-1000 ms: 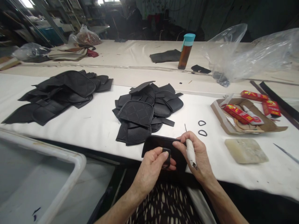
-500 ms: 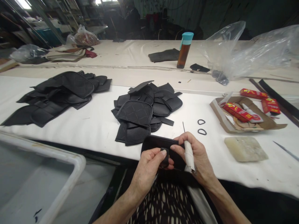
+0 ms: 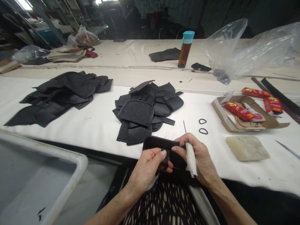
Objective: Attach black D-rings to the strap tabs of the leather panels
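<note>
A black leather piece (image 3: 161,145) lies at the near edge of the white table (image 3: 98,125). My left hand (image 3: 150,162) pinches a black strap loop (image 3: 165,157) on that piece. My right hand (image 3: 199,156) grips a tool with a white wrapped handle (image 3: 191,159) and a thin metal spike (image 3: 184,126) pointing away from me; its fingers also press on the piece. Two black D-rings (image 3: 202,126) lie just beyond my right hand.
A heap of black leather pieces (image 3: 146,109) sits behind my hands, another heap (image 3: 61,93) at the left. A cardboard tray (image 3: 248,117) with red glue boxes and a pale block (image 3: 247,147) lie right. A bottle (image 3: 185,50), plastic bags and a white bin (image 3: 42,175) are around.
Both hands have stayed on the piece; my left hand shifted slightly toward me along the strap loop. The view moved a little.
</note>
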{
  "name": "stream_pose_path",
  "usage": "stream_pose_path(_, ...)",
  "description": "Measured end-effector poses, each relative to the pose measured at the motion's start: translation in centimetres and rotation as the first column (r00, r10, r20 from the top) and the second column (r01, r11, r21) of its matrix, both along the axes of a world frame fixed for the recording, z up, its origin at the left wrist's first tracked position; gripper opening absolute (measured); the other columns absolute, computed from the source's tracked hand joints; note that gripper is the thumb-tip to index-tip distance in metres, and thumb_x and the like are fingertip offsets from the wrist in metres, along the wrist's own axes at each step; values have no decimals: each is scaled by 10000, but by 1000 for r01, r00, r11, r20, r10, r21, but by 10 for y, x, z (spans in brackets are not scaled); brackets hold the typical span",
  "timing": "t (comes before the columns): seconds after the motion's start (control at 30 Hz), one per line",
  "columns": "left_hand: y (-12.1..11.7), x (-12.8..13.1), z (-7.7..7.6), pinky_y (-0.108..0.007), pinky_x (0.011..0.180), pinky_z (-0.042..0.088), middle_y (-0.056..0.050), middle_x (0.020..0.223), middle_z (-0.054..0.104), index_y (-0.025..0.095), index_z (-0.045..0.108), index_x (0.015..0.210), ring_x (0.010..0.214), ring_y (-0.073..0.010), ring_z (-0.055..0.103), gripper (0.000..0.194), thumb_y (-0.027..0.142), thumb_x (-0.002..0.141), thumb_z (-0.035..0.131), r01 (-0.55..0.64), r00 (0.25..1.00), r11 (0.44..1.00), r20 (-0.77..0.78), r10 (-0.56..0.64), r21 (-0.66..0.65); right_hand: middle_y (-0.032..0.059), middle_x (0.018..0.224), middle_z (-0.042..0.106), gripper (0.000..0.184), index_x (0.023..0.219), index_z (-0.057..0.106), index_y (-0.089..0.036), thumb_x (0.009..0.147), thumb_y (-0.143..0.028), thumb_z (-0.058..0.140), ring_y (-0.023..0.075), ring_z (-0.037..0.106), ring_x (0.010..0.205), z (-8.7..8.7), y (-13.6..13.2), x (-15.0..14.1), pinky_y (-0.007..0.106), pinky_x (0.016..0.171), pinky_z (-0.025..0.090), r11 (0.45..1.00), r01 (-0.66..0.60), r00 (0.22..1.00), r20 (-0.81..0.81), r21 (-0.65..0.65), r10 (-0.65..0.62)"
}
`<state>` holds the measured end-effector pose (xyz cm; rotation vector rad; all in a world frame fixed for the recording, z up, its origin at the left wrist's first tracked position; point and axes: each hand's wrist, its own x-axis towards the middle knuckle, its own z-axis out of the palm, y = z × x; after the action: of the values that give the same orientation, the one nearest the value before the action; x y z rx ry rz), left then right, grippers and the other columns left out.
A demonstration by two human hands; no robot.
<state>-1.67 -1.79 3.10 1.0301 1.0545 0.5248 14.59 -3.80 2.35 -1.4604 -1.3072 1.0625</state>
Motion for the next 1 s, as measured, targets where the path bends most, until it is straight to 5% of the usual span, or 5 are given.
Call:
stream_pose_path(0.1,-2,1,-4,-292,666,475,-89,729,682,118,629,729,642,-170,628,342,409,847,492,-29,998,999,50,30,-22,-51,597,557,112,801,447,-232,800,-256,556,103,504,472,3,-2,-1,196,424,374,995,-87,995,38,-38,88)
stream_pose_path(0.3,-5,3,-6,-291,661,482,-82,729,682,115,648,808,651,-167,624,322,411,835,524,-59,990,997,122,65,-50,-28,686,530,110,820,448,-234,776,-182,534,106,514,554,2,-4,-2,199,490,414,980,-158,948,295,123,116)
stream_pose_path(0.77,-6,4,1,-322,675,517,-55,715,656,143,557,708,686,-185,636,264,368,838,515,-42,999,998,12,41,38,-49,621,524,121,815,416,-232,781,-153,501,92,491,484,11,-6,-4,177,431,391,989,-146,962,238,25,136)
stream_pose_path(1.0,-4,3,1,-284,631,498,-46,682,655,141,574,693,650,-174,631,274,376,828,531,-48,999,998,-6,48,42,-50,601,506,126,802,438,-228,760,-144,522,90,438,486,10,-5,-6,185,422,340,987,-138,942,317,83,105)
